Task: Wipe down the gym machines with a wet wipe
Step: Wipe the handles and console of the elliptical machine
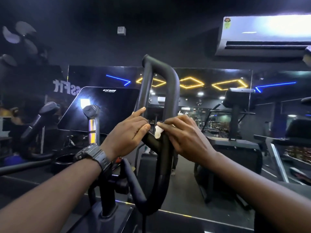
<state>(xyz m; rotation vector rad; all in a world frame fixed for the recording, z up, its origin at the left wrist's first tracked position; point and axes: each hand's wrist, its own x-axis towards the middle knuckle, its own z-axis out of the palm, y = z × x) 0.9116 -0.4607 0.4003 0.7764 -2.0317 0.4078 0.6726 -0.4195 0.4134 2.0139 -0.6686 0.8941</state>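
Losing the wet wipe (159, 132) is what I worry about most: I see only a small white wad of it, pinched against the black looped handle (161, 148) by the fingertips of my right hand (183, 138), and a quick stroke along the curved tube could roll it out and drop it into the machine frame below. It sits at the fork of the loop, between both hands. My left hand (127, 137), a watch (94, 156) on its wrist, curls around the left tube just beside the wipe, steadying the handle, index finger extended upward.
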